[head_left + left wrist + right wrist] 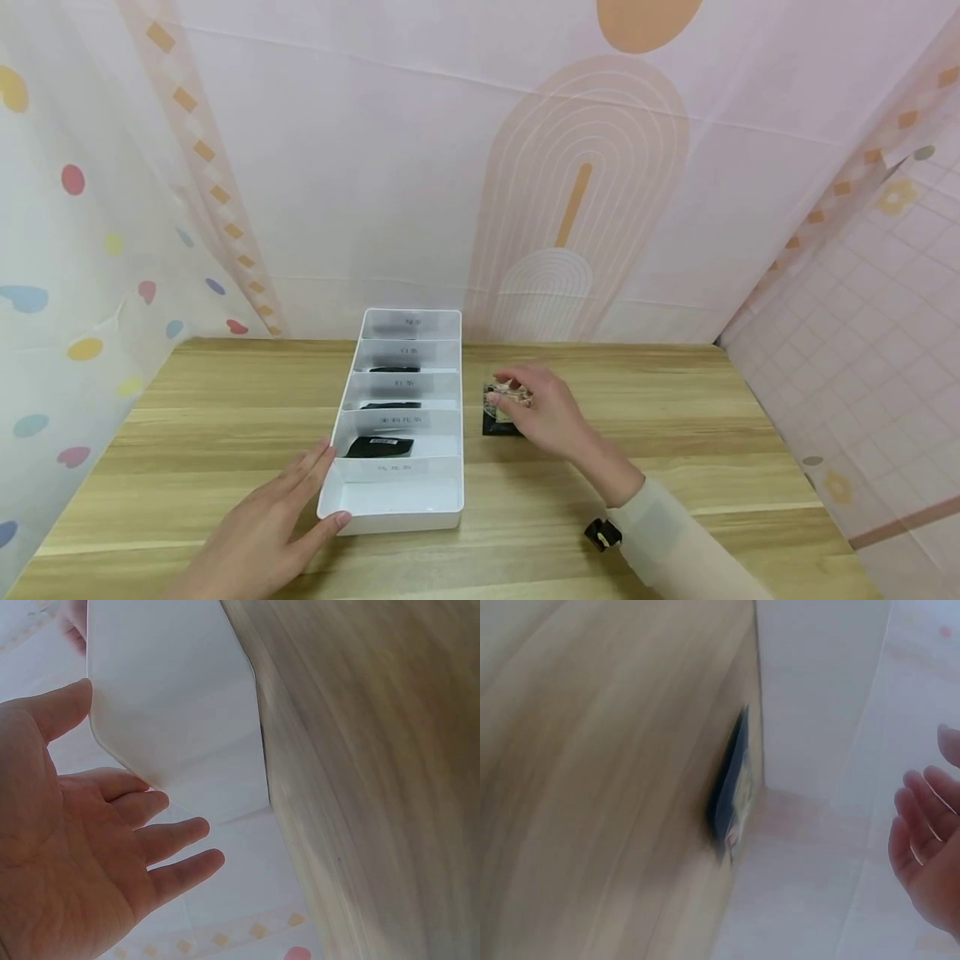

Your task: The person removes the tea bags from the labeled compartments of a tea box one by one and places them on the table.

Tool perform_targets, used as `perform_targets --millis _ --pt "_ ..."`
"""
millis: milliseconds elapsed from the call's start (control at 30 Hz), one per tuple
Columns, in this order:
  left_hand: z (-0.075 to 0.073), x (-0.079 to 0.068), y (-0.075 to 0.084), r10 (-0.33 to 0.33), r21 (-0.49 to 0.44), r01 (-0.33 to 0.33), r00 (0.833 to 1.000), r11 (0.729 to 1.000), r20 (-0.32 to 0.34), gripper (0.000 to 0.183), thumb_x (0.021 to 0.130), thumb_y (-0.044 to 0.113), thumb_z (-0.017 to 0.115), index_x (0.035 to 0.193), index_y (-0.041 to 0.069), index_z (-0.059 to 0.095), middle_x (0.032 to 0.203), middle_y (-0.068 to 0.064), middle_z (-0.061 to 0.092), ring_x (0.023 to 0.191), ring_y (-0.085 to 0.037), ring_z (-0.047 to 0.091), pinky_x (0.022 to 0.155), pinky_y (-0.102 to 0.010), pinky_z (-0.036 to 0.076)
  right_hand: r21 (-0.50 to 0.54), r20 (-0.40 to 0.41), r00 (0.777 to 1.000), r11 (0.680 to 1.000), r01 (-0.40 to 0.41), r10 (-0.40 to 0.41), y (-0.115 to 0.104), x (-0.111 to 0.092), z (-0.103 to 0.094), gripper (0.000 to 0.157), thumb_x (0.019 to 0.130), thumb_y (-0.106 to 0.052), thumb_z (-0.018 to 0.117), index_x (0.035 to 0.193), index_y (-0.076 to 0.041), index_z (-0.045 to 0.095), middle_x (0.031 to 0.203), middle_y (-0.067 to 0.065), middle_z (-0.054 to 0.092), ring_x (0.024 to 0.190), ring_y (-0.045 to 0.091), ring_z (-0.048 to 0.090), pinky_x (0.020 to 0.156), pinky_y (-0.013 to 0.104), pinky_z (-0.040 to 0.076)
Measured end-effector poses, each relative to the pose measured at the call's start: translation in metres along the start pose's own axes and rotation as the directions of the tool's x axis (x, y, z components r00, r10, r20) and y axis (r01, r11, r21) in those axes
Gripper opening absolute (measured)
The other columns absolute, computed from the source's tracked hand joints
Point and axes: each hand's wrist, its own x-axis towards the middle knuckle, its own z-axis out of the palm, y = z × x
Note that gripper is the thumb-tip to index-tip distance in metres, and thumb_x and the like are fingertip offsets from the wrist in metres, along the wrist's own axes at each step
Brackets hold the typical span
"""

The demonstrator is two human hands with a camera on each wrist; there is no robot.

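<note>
Packet (730,791) lies flat on the wood table (187,417), just R of the white box (401,523); poss. a stack, we can't tell. R hand (546,412) hangs over it, fingers loosely bent, thumb & tips apart, nothing held per R wrist cam. L hand (273,517) touches box's near L corner, thumb at rim, not clamped. Risks, we reckon: slick-looking wrapper slides if tips only catch an edge; box skids or tips if L thumb presses unevenly, shifting the dark packets (381,447) in its compartments.
</note>
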Motion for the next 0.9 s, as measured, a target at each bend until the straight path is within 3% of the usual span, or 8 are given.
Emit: perform_targets --millis 100,233,533,900 --pt "0.000 0.000 0.000 0.005 0.000 -0.005 1.000 1.000 -0.003 0.081 0.092 0.044 0.080 0.151 -0.003 0.052 0.157 -0.017 0.051 0.132 -0.042 0.058 0.112 -0.001 0.002 0.000 0.007 0.999 0.999 0.032 -0.032 -0.006 0.000 0.004 0.037 0.097 -0.020 0.078 0.129 -0.004 0.071 0.127 0.010 0.070 0.115 0.030 0.064 0.095 0.050 0.055" --pt "0.001 0.000 0.000 0.012 0.001 -0.012 1.000 1.000 -0.008 0.080 0.092 0.044 0.080 0.151 -0.003 0.053 0.156 -0.017 0.052 0.131 -0.042 0.058 0.112 -0.001 0.002 -0.014 0.000 0.997 0.997 0.081 -0.081 -0.013 0.000 0.010 0.040 0.094 -0.015 0.081 0.130 -0.002 0.071 0.131 0.011 0.067 0.126 0.030 0.060 0.105 0.050 0.051" --pt "0.000 -0.001 0.000 0.013 0.005 -0.013 1.000 1.000 -0.018 0.079 0.092 0.044 0.080 0.151 -0.002 0.053 0.156 -0.017 0.052 0.131 -0.041 0.058 0.113 -0.002 0.003 -0.074 0.035 0.985 0.982 0.174 -0.172 -0.025 0.002 0.027 0.045 0.094 -0.021 0.081 0.132 -0.001 0.070 0.132 0.011 0.066 0.128 0.030 0.056 0.107 0.048 0.048" --pt "-0.001 0.000 0.001 -0.003 0.004 0.003 1.000 1.000 -0.004 0.080 0.092 0.044 0.080 0.150 -0.002 0.053 0.156 -0.017 0.052 0.132 -0.041 0.058 0.112 -0.001 0.002 -0.154 0.164 0.972 0.969 0.193 -0.168 -0.041 0.003 0.044 0.051 0.098 -0.032 0.075 0.141 -0.007 0.065 0.139 0.006 0.062 0.130 0.027 0.053 0.111 0.046 0.043"
